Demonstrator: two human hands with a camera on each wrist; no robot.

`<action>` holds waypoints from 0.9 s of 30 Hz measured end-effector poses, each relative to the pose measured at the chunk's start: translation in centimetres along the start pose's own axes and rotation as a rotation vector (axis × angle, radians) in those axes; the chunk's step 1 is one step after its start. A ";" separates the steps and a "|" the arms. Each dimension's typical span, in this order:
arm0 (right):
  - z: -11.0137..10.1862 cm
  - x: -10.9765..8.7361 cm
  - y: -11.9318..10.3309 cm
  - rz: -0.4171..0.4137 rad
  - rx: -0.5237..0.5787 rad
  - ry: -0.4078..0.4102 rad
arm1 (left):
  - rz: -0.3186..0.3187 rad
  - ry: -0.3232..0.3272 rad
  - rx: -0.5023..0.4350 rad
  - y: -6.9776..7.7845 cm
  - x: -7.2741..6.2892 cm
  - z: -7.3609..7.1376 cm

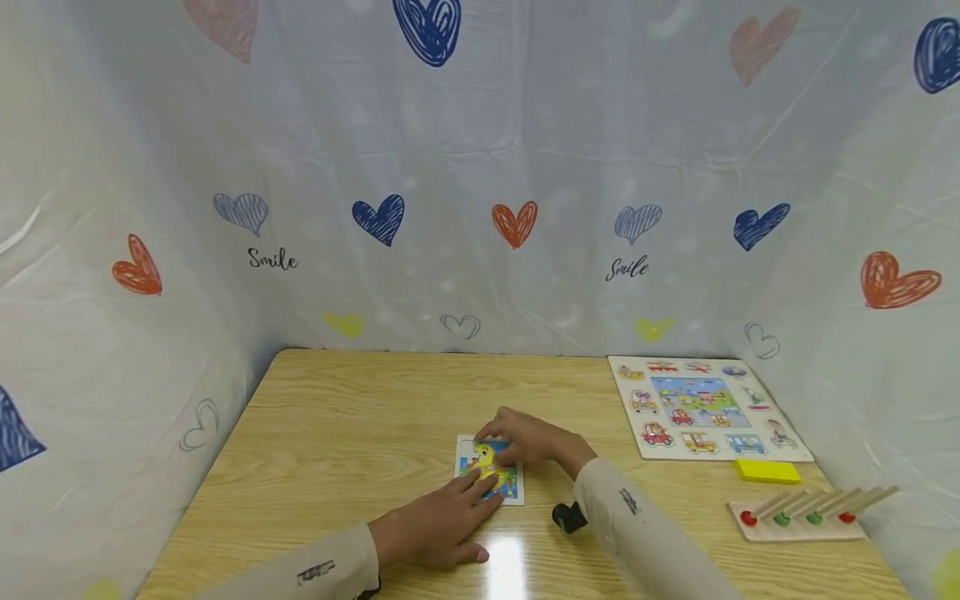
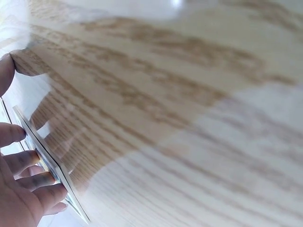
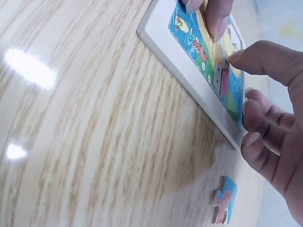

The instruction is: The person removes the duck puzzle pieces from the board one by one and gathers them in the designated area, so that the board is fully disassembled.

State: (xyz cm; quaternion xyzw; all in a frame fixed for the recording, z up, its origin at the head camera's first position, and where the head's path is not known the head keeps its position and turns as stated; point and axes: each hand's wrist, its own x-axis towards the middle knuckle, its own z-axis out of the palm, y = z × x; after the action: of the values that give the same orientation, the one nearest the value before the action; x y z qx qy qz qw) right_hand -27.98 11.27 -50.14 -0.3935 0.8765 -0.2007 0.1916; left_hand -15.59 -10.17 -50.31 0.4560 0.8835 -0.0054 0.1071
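A small picture puzzle (image 1: 517, 497) of a yellow duck in a white frame lies on the wooden table. My left hand (image 1: 447, 518) rests on its near left part with fingers spread. The left wrist view shows those fingers (image 2: 45, 193) along the puzzle's edge. My right hand (image 1: 531, 437) reaches over the far side, its fingers loosely bent at the frame's edge. In the right wrist view, the right thumb (image 3: 262, 59) touches the picture (image 3: 201, 52). A loose jigsaw piece (image 3: 226, 201), blue and pink, lies on the table beyond the frame.
At the back right lies a board with vehicle pictures (image 1: 701, 402). In front of it are a yellow block (image 1: 768, 471) and a wooden base with slanted pegs and red and green beads (image 1: 798, 523). A black device (image 1: 568, 517) sits by my right sleeve. Heart-printed curtains (image 1: 450, 275) surround the table.
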 end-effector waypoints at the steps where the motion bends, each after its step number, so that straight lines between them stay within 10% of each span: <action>1: 0.0 0.0 -0.1 0.005 0.008 -0.007 | 0.000 -0.002 -0.002 0.0 0.0 0.0; 27: 0.0 0.8 -0.8 0.056 0.027 -0.045 | 0.005 -0.005 0.000 0.2 0.0 -0.1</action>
State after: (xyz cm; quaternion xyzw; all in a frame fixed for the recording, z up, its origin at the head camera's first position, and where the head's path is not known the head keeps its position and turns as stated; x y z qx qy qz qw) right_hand -27.97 10.19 -49.84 -0.3706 0.8798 -0.1980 0.2222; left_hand -15.47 -10.01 -50.24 0.4583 0.8820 -0.0061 0.1095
